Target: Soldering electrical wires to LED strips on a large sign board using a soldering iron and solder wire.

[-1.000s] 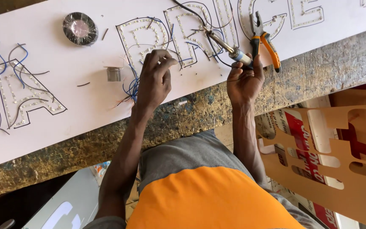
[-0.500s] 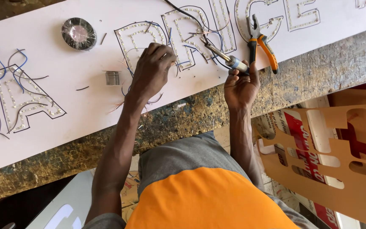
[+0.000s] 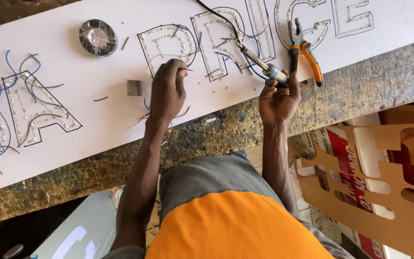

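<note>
At lower centre, the right hand (image 3: pixel 278 98) grips a soldering iron (image 3: pixel 255 60), tip angled up-left onto the white sign board (image 3: pixel 111 120). The left hand (image 3: pixel 167 91) is curled, apparently pinching a thin wire (image 3: pixel 186 70) by an outlined letter. Beyond lie orange-handled pliers (image 3: pixel 304 50), upper right, and a tape roll (image 3: pixel 97 37), upper left.
</note>
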